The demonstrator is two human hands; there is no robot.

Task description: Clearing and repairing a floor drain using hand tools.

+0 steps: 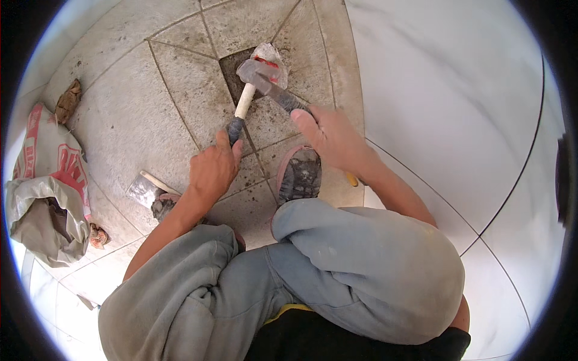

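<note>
My left hand [215, 165] is closed round the black-wrapped end of a pale-handled tool [245, 101]. From the other side, my right hand [328, 133] grips a dark-handled tool [278, 95] with a flat grey metal head. The two tools meet and overlap at the top, so which one the grey head fully belongs to is hard to make out. Beneath them, a square hole [230, 67] with dark sides opens in the beige tiled floor [174, 78]. A crumpled whitish thing with red on it [274, 55] lies at the hole, partly covered by the tools.
At the left stands an open white-and-red sack [48, 225], beside brown lumps [68, 101]. A flat metal blade with a pale handle [144, 188] lies near my left shoe. My right shoe [300, 174] is close below the hole. Glossy white marbled tiles [433, 108] rise at the right.
</note>
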